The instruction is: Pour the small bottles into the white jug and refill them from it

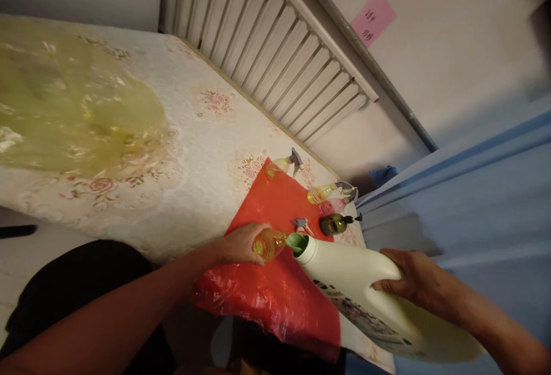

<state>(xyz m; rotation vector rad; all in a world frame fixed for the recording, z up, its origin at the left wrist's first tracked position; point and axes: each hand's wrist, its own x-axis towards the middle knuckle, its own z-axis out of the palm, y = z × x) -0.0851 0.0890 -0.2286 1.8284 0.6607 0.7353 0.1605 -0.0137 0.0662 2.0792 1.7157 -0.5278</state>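
Observation:
My left hand [247, 244] is wrapped round a small clear bottle [270, 244] with yellow liquid in it, over a red plastic sheet [258, 208]. Gripped by its handle in my right hand [413, 277] is a large pale jug [344, 266], tilted so that its mouth points at the bottle. A green spout [297, 242] in the jug's mouth meets or nearly meets the bottle's neck; whether liquid flows I cannot tell. Beyond them on the sheet lies a loose grey-and-white spray head [302, 225].
Several bottles stand towards the wall: a spray bottle [279, 167], a yellow one [321, 193], a pink one [332, 206] and a dark green pump bottle [333, 224]. A big yellow plastic bag [77, 105] covers the table's left. A radiator [267, 47] and blue curtain [473, 203] border the table.

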